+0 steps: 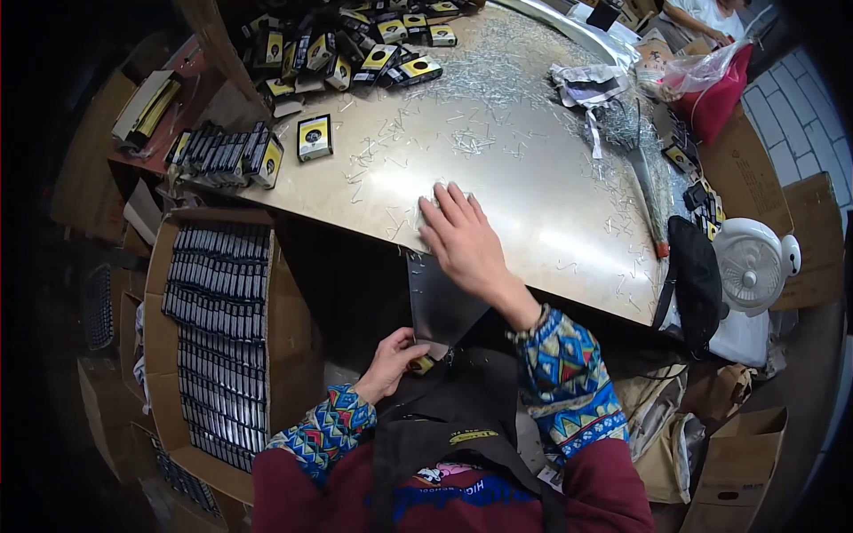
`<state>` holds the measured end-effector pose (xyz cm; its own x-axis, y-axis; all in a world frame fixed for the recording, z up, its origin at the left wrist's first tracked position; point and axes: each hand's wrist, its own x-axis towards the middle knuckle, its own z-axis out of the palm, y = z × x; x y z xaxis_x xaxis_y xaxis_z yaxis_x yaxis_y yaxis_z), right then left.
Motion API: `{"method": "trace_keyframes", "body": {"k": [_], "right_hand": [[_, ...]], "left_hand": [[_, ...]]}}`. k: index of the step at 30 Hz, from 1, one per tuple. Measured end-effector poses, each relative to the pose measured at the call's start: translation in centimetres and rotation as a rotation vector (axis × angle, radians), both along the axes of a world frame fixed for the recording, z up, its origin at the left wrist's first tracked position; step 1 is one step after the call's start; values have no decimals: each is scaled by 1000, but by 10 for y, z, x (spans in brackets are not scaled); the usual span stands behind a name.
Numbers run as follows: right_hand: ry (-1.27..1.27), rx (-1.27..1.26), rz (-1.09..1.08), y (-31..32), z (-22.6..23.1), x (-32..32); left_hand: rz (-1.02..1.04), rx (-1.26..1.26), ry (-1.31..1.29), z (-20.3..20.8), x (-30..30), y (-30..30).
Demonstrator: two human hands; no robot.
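My right hand (469,247) lies flat with fingers stretched at the near edge of a metal-topped table (542,231). Some thin bent metal pins (471,140) show by its fingertips, and many more are strewn over the tabletop. Below that edge a grey metal chute (437,298) slopes down toward me, partly covered by my right hand and wrist. At its lower end my left hand (389,364) grips a small yellow and black box (421,364) with a raised pale flap. The inside of this box cannot be seen.
A carton (162,338) packed with rows of small boxes stands at left. A row of boxes (227,158), a single box (314,138) and a heap of boxes (355,53) are on the table. At right are a white fan (748,274) and a black bag (691,280). Another person (706,18) is at the far right.
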<state>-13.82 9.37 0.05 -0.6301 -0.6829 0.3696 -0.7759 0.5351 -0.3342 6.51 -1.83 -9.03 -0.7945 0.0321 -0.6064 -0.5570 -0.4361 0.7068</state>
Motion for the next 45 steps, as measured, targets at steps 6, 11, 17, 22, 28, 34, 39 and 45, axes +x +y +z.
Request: {"method": "trace_keyframes", "body": {"k": [6, 11, 17, 22, 28, 34, 39, 45], "right_hand": [[-77, 30, -63, 18, 19, 70], [-550, -240, 64, 46, 56, 79], [-459, -132, 88, 51, 20, 85], [-561, 71, 191, 51, -18, 130], [-724, -314, 122, 61, -4, 117], [-705, -284, 126, 73, -11, 133], [-255, -403, -9, 42, -3, 134], [-333, -620, -99, 60, -5, 127]], "left_hand": [[243, 196, -48, 8, -2, 14], [195, 112, 23, 19, -1, 17], [-104, -609, 259, 15, 9, 27], [-55, -864, 404, 3, 10, 37], [-107, -955, 344, 10, 31, 9], [9, -796, 218, 45, 27, 9], [-9, -1050, 614, 55, 6, 25], [76, -1096, 674, 74, -14, 26]]}}
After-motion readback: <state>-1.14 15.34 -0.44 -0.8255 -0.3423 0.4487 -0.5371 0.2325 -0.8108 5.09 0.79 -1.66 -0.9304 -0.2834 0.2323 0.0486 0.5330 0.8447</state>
